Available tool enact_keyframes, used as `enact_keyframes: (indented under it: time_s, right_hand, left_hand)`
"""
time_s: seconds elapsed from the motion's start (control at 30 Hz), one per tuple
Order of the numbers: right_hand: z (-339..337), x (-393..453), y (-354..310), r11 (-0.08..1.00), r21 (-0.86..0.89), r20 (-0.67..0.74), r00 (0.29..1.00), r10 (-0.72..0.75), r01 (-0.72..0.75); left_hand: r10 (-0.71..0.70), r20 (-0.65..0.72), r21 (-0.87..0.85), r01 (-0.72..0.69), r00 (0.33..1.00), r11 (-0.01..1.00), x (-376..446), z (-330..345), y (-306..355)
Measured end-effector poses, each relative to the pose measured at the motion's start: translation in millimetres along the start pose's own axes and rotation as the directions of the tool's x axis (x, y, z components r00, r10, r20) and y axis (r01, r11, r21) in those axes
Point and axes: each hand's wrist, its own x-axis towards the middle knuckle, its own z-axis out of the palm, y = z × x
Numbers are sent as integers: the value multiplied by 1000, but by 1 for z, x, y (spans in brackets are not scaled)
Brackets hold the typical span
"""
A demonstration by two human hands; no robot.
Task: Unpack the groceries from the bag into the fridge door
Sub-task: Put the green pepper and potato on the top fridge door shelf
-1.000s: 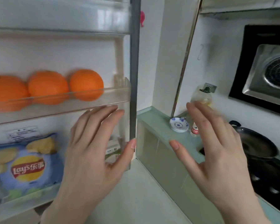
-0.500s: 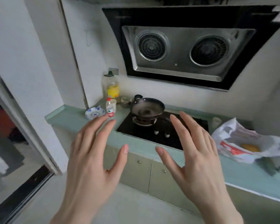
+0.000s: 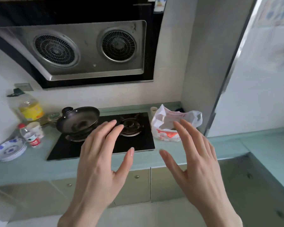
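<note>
Sitting on the green counter [image 3: 203, 151], just right of the black stove [image 3: 138, 145], is the bag [image 3: 167, 128]. It is thin white plastic with red print, crumpled, and its top gapes open. Something is inside, but I cannot tell what. So there is likely more to unpack, and the fridge door is not in view now. How much is already put away, nothing here shows. The right hand [image 3: 198, 163] reaches toward the bag, fingers straight and spread, holding nothing. The left hand [image 3: 98, 163] is held out beside it, also spread and empty. A dark pan [image 3: 78, 119] rests on the stove's left burner.
</note>
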Motion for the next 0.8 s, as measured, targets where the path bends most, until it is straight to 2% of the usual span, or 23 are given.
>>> enact_keyframes:
  time_s: [0.4, 0.6, 0.8]
  right_hand:
    - [48, 71, 94, 982, -128, 12, 990, 138, -136]
    - [109, 114, 140, 973, -38, 49, 972, 229, -227]
    - [161, 136, 180, 958, -23, 92, 953, 288, -287]
  left_hand:
    - [71, 119, -201, -45, 990, 978, 93, 139, -32]
    - [126, 177, -273, -74, 976, 959, 133, 203, -59]
    - [107, 261, -319, -19, 959, 948, 158, 262, -85]
